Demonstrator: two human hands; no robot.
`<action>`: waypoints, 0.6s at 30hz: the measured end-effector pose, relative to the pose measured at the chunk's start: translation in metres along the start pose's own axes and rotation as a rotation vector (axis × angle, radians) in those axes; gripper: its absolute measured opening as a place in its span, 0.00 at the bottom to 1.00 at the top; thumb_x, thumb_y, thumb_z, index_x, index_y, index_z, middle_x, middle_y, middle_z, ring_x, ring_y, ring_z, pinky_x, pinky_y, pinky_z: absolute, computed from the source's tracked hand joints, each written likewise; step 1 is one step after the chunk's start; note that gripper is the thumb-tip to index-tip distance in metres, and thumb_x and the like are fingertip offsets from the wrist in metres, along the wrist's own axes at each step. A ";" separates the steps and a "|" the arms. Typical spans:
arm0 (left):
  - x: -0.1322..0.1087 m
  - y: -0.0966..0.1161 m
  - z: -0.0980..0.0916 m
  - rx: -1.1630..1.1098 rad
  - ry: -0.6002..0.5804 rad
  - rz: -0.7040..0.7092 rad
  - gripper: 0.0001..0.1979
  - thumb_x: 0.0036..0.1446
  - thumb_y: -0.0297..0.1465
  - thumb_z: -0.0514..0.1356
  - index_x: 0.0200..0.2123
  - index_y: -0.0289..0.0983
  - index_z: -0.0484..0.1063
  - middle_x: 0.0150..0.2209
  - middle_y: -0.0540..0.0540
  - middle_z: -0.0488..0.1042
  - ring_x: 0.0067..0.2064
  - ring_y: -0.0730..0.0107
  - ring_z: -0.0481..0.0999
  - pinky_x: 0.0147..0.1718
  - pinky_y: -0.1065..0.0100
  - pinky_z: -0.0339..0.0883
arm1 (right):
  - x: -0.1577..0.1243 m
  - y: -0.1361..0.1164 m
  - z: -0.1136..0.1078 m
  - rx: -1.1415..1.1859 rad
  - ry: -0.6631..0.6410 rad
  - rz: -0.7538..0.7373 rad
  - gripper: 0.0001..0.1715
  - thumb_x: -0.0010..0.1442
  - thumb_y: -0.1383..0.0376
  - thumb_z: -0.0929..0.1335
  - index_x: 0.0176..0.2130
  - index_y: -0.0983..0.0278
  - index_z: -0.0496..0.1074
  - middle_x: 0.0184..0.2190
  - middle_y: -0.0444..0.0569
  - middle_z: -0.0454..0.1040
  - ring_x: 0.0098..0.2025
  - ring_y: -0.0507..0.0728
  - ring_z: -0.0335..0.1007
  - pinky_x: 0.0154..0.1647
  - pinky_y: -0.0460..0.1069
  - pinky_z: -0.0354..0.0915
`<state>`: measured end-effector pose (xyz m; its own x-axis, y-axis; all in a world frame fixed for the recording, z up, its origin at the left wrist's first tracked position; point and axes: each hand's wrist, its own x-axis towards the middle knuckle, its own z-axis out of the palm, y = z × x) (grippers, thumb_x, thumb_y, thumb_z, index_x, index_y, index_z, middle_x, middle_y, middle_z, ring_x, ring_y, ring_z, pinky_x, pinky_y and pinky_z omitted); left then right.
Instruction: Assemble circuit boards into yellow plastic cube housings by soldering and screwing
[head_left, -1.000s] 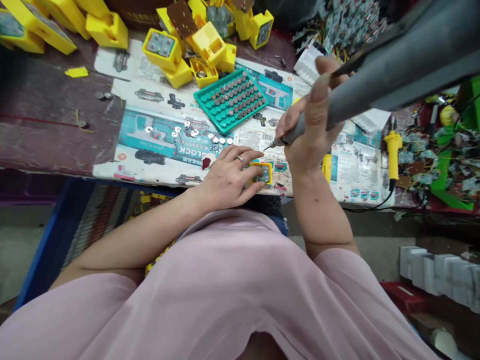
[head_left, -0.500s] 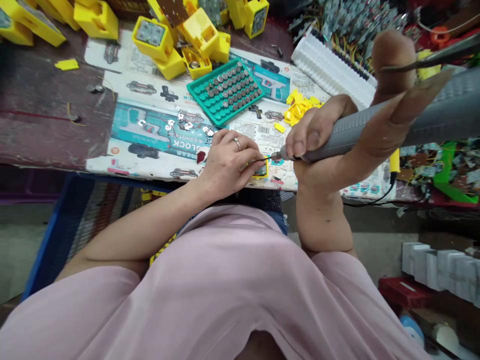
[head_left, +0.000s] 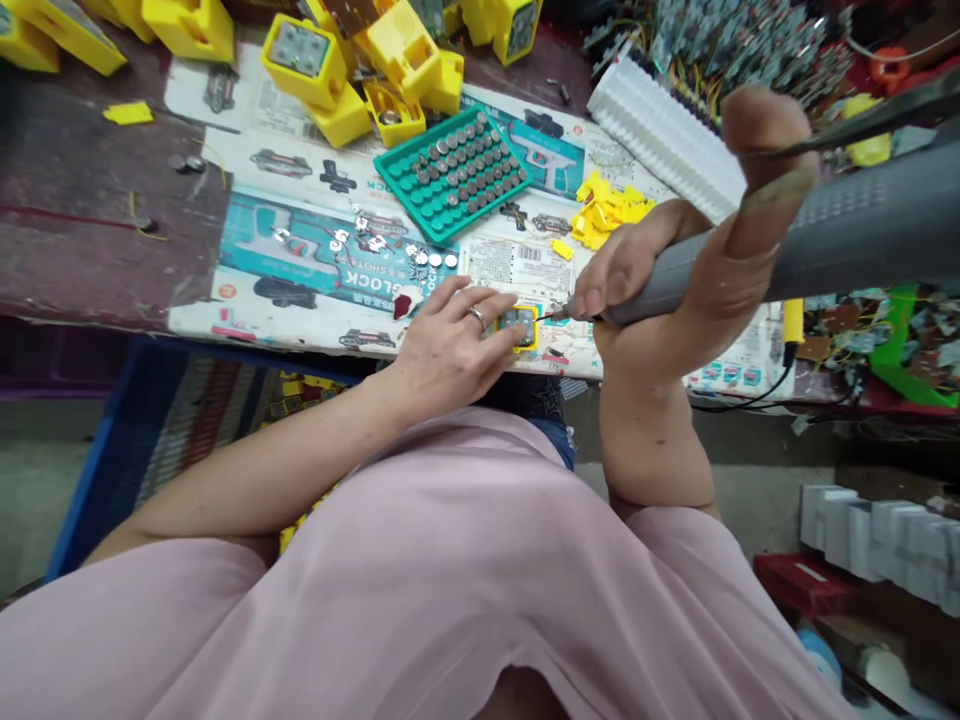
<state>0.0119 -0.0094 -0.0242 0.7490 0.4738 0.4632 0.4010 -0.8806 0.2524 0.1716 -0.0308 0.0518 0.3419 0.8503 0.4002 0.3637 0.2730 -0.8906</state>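
Note:
My left hand [head_left: 450,345] rests on the table edge, fingers curled around a small yellow housing [head_left: 519,327] with a grey board in it, holding it down. My right hand [head_left: 675,270] grips a grey electric screwdriver [head_left: 825,235], its thin bit tip touching the right side of the yellow housing. A green tray [head_left: 452,172] filled with button cells lies further back. Small shiny metal contacts [head_left: 375,243] are scattered on the printed paper [head_left: 300,255] in front of the tray.
Yellow plastic housings [head_left: 352,70] are piled at the back. A white ribbed block [head_left: 664,135], small yellow clips [head_left: 604,212] and wired circuit boards [head_left: 720,45] lie at the right. A yellow-handled tool [head_left: 787,325] sits by the edge. A blue crate [head_left: 112,450] stands below left.
My left hand's fingers have spread off the yellow housing, so its grey board shows. The screwdriver bit has come down to the housing's right side. The view has shifted slightly.

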 end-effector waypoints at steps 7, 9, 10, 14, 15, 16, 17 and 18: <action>-0.004 -0.001 0.006 0.000 0.045 0.034 0.12 0.66 0.29 0.56 0.48 0.43 0.75 0.56 0.44 0.76 0.57 0.61 0.72 0.53 0.55 0.70 | -0.001 0.000 0.012 0.292 0.108 -0.098 0.25 0.59 0.41 0.68 0.49 0.49 0.64 0.16 0.32 0.53 0.13 0.49 0.54 0.13 0.47 0.54; -0.004 -0.001 0.006 0.042 0.075 0.073 0.12 0.66 0.28 0.56 0.49 0.42 0.75 0.52 0.46 0.78 0.54 0.63 0.74 0.54 0.57 0.70 | 0.000 0.001 0.013 0.322 0.116 -0.081 0.25 0.58 0.41 0.69 0.49 0.48 0.64 0.16 0.32 0.53 0.13 0.48 0.54 0.13 0.47 0.55; -0.004 -0.002 0.006 0.059 0.073 0.082 0.12 0.66 0.28 0.55 0.49 0.42 0.74 0.51 0.46 0.79 0.53 0.64 0.75 0.55 0.56 0.70 | 0.000 0.000 0.013 0.299 0.114 -0.075 0.25 0.58 0.41 0.69 0.49 0.48 0.63 0.16 0.32 0.53 0.13 0.49 0.54 0.13 0.47 0.55; -0.005 -0.005 0.005 0.001 -0.051 0.038 0.12 0.66 0.31 0.54 0.49 0.46 0.74 0.53 0.49 0.77 0.57 0.64 0.74 0.63 0.49 0.62 | -0.002 -0.006 0.008 0.202 0.082 -0.030 0.24 0.61 0.42 0.66 0.51 0.49 0.61 0.18 0.34 0.55 0.15 0.51 0.58 0.16 0.50 0.59; -0.005 -0.006 0.004 -0.023 -0.070 0.034 0.12 0.66 0.31 0.54 0.49 0.47 0.74 0.54 0.50 0.76 0.58 0.63 0.73 0.64 0.48 0.61 | -0.003 -0.008 0.008 0.205 0.069 -0.023 0.23 0.61 0.43 0.66 0.51 0.49 0.61 0.19 0.35 0.56 0.16 0.52 0.59 0.16 0.50 0.60; -0.005 -0.007 0.005 -0.038 -0.069 0.036 0.12 0.66 0.31 0.54 0.49 0.47 0.73 0.54 0.50 0.76 0.59 0.63 0.72 0.64 0.48 0.61 | -0.003 -0.008 0.008 0.217 0.068 -0.023 0.23 0.61 0.43 0.66 0.50 0.49 0.62 0.19 0.35 0.56 0.16 0.52 0.59 0.17 0.51 0.60; -0.006 -0.007 0.005 -0.042 -0.050 0.043 0.12 0.66 0.31 0.55 0.49 0.47 0.73 0.55 0.49 0.75 0.60 0.62 0.71 0.63 0.49 0.61 | -0.003 -0.008 0.008 0.228 0.060 -0.030 0.23 0.61 0.43 0.66 0.50 0.49 0.62 0.19 0.35 0.56 0.16 0.52 0.59 0.17 0.51 0.60; -0.006 -0.007 0.006 -0.040 -0.016 0.049 0.12 0.66 0.31 0.55 0.49 0.46 0.73 0.55 0.48 0.75 0.61 0.61 0.70 0.62 0.51 0.62 | -0.002 -0.006 0.009 0.226 0.053 -0.038 0.23 0.60 0.43 0.67 0.50 0.49 0.62 0.19 0.35 0.56 0.16 0.52 0.58 0.17 0.51 0.60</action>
<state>0.0071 -0.0062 -0.0337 0.7759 0.4297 0.4618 0.3427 -0.9018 0.2634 0.1604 -0.0303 0.0544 0.3792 0.8143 0.4394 0.1754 0.4031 -0.8982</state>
